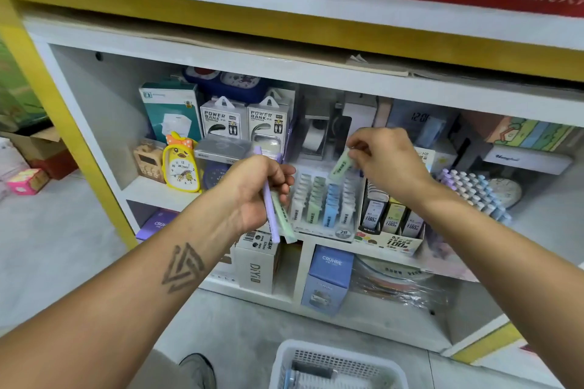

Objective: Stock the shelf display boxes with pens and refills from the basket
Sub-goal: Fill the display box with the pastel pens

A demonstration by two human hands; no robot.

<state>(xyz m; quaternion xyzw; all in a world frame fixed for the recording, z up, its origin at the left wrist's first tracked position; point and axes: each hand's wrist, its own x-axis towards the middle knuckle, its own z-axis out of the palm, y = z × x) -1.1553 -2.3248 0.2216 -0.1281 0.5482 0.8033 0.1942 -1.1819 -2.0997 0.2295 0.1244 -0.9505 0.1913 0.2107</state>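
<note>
Nearest us, low in view: white slotted basket (pixel 339 366) on the floor, a few dark and blue items lying inside, too blurred to name. Above it, our two forearms reach toward the shelf (pixel 158 191). Left hand (pixel 256 189): fingers curled round two slim packs held upright, one lilac pack (pixel 271 215), one pale green pack (pixel 282 221). Right hand (pixel 384 156): fingertips pinching a mint-green refill case (pixel 341 164), tilted, poised just above the display box (pixel 325 202) of 2B refill cases, whose rows stand in white, green and blue columns. Step in hand, as we judge: slotting this case into its matching green column. Next move calls for lining the case up with a free slot and sliding it down, then taking a pack from the left hand.
</note>
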